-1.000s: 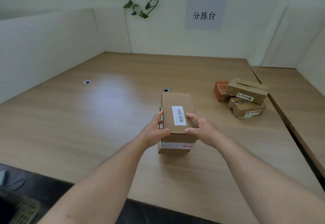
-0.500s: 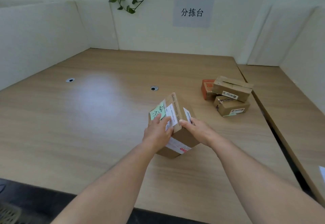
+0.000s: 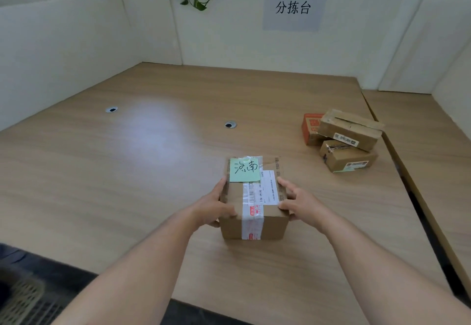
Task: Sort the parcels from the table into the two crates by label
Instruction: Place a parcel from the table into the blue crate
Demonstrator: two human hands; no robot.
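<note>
Round parcel [image 3: 254, 197] sides, both hands [image 3: 212, 208] [image 3: 300, 203], curled

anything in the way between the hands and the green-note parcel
Nothing visible. The left hand and right hand grip the parcel by its two sides; the other parcels lie apart to the right.

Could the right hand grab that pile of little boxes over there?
Probably yes: only bare table lies between the right hand and the stacked parcels. But it grips the green-noted parcel together with the left hand, so it must let go first.
</note>
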